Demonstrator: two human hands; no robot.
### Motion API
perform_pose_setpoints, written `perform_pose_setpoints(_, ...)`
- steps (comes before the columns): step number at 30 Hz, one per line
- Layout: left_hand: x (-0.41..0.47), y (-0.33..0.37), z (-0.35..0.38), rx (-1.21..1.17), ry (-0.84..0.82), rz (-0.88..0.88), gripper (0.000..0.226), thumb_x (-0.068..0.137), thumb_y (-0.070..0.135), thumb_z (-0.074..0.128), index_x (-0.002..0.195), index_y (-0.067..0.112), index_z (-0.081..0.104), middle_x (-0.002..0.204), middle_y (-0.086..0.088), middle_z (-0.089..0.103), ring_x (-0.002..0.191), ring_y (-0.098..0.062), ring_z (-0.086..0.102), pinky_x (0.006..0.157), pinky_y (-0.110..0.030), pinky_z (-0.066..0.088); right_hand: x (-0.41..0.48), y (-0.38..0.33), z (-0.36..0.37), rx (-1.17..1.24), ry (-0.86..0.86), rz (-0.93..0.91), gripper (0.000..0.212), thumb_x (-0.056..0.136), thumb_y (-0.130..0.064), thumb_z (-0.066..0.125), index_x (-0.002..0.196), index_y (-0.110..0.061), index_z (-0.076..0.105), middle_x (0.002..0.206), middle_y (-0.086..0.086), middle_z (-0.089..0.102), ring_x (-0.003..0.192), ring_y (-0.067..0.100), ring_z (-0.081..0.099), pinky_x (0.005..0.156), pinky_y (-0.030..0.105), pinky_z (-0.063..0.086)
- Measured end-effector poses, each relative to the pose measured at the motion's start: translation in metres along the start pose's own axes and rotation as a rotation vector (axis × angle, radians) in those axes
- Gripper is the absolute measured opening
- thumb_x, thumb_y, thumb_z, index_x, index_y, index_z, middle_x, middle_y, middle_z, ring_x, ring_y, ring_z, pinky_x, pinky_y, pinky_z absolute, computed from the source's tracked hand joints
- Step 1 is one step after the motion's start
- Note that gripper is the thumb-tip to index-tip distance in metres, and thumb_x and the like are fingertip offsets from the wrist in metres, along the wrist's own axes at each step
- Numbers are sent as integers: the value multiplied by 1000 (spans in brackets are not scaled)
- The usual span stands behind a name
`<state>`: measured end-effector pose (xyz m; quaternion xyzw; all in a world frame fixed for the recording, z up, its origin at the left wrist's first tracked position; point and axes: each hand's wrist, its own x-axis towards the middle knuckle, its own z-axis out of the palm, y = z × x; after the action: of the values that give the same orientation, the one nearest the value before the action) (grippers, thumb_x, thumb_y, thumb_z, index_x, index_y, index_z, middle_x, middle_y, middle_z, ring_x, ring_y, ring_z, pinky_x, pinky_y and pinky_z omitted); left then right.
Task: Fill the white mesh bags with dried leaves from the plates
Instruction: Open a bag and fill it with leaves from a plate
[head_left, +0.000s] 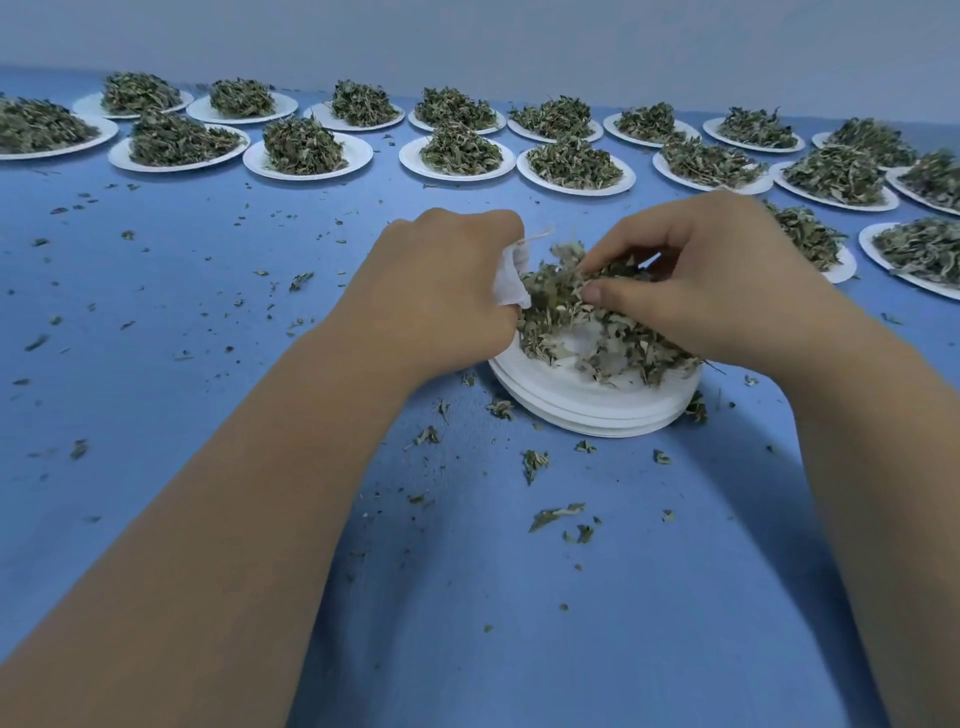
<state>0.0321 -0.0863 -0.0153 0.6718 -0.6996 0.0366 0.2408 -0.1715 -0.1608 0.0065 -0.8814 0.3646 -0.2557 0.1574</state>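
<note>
Crumb-strewn blue table, pale wall behind, heaped plates along the far edge. Near centre, the left hand grips a crumpled white mesh bag; the right hand pinches dried leaves on stacked plates.

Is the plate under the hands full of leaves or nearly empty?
Partly full. A loose heap of dried leaves covers its far side, while bare white plate shows at the near rim.

A herb-sorting workspace: rows of white paper plates are sitting heaped with dried leaves on a blue-covered table, a plain pale wall running behind.
</note>
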Motion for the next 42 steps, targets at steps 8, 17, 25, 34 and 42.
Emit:
perform_pose_setpoints(8,3,10,3,38,20,11,24,72,23,63,85,19,44,67,6,41,64,-24,43,52,-33,21,-3,-23,6,120,72,-132,19,79,-22,83,94,-28,72,89,-22,71,91,-3,66,79,25,54)
perform_pose_setpoints(17,4,20,11,-37,60,45,32,60,30,48,90,18,48,66,6,43,65,-25,47,50,-32,26,-1,-27,15,288,92,-68,18,73,-4,73,83,-17,64,82,-6,69,74,7,67,67,20,49)
perform_pose_setpoints(25,4,10,11,-97,79,-48,17,61,29,48,71,25,35,58,3,38,53,-17,36,50,-30,20,-5,-20,5,467,-37,-70,8,85,-10,78,89,-9,71,81,-11,72,79,3,71,74,17,54)
perform_pose_setpoints(34,4,10,9,-211,99,-54,13,63,31,51,74,27,46,55,6,42,54,-11,41,49,-30,30,-6,-19,3,252,-35,-156,29,85,-10,79,98,-35,74,103,-16,75,87,1,66,78,20,51)
perform_pose_setpoints(42,3,17,10,-179,98,24,33,62,33,51,91,17,57,63,5,50,64,-23,50,56,-34,38,-3,-24,10,461,125,-67,22,76,-5,83,93,-12,70,94,-4,70,79,15,72,74,26,60)
